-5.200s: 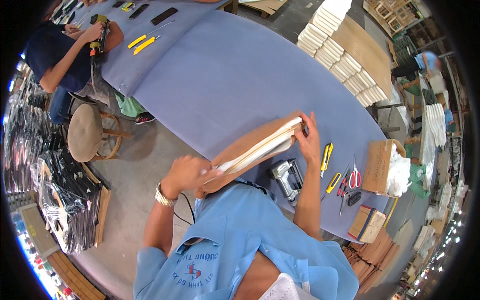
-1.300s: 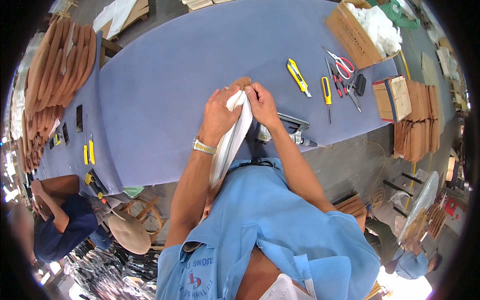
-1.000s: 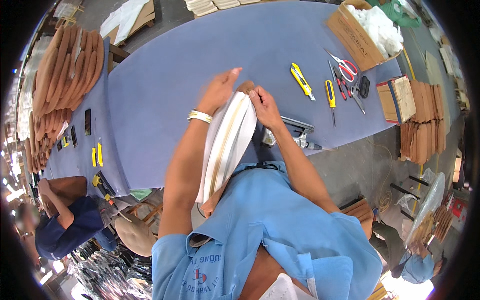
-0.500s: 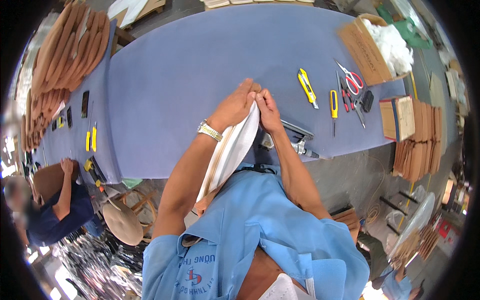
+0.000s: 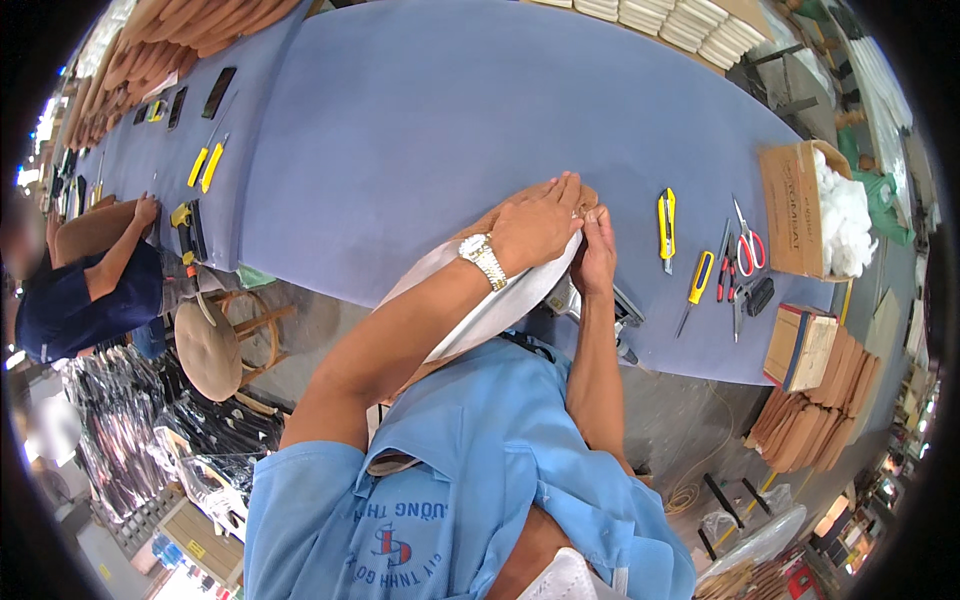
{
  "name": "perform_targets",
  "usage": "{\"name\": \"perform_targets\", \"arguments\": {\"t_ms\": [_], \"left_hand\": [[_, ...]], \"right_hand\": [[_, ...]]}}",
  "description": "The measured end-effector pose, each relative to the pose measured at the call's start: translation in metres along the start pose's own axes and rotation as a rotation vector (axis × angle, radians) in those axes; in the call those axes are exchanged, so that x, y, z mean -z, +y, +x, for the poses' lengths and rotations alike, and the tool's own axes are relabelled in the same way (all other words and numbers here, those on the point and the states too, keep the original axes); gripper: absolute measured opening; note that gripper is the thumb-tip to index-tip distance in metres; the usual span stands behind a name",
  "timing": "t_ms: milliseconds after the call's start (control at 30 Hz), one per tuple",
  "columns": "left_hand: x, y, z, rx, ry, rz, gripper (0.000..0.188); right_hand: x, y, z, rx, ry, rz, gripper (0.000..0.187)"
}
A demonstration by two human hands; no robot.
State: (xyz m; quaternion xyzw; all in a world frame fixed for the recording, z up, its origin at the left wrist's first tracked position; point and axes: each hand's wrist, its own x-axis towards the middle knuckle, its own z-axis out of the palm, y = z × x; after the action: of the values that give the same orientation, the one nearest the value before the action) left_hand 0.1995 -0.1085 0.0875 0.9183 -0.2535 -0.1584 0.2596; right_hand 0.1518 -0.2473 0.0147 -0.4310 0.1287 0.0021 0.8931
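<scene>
An oval padded piece with a brown fabric face and a white underside [image 5: 416, 278] is tilted up between my hands, its lower end near my shirt. My left hand [image 5: 540, 228] lies over its far end, fingers stretched along the brown cover and thumb side at the edge. At the same end, my right hand [image 5: 597, 252] pinches the rim with thumb and fingers. A grey metal air tool [image 5: 628, 310], perhaps a staple gun, rests on the blue-covered table [image 5: 420, 110] beside my right forearm, partly hidden by it and the pad.
To the right lie a yellow utility knife [image 5: 667, 228], a yellow screwdriver [image 5: 702, 278], red-handled scissors [image 5: 749, 248] and pliers. Beyond them stands a carton [image 5: 795, 210] with white stuffing. A co-worker [image 5: 95, 270] sits at left near a stool [image 5: 208, 350].
The padded piece has turned so more of its brown face shows. My left hand has moved from beside my right fingers to lie over that face. The whole view has swung.
</scene>
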Motion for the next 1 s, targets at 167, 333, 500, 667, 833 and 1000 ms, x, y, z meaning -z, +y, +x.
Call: {"name": "perform_targets", "arguments": {"t_ms": [167, 333, 500, 667, 833, 1000], "left_hand": [[0.006, 0.009, -0.008, 0.06, 0.112, 0.05, 0.06], [0.008, 0.014, -0.007, 0.126, 0.108, 0.073, 0.054], [0.022, 0.028, -0.003, 0.182, 0.025, 0.146, 0.052], [0.001, 0.005, -0.002, -0.036, 0.261, 0.204, 0.054], [-0.003, 0.008, -0.003, -0.057, 0.268, 0.205, 0.053], [-0.001, 0.011, -0.003, -0.033, 0.242, 0.14, 0.052]], "right_hand": [[0.028, -0.017, -0.036, -0.093, 0.053, -0.612, 0.012], [0.063, -0.005, -0.115, 0.009, 0.061, -1.57, 0.062], [0.08, 0.021, -0.116, 0.074, 0.007, -1.651, 0.093], [0.066, -0.025, -0.095, -0.158, -0.086, -1.475, 0.099], [0.028, -0.101, -0.074, -0.126, 0.105, -1.037, 0.075], [-0.007, -0.127, -0.066, -0.085, 0.001, -0.598, 0.066]]}}
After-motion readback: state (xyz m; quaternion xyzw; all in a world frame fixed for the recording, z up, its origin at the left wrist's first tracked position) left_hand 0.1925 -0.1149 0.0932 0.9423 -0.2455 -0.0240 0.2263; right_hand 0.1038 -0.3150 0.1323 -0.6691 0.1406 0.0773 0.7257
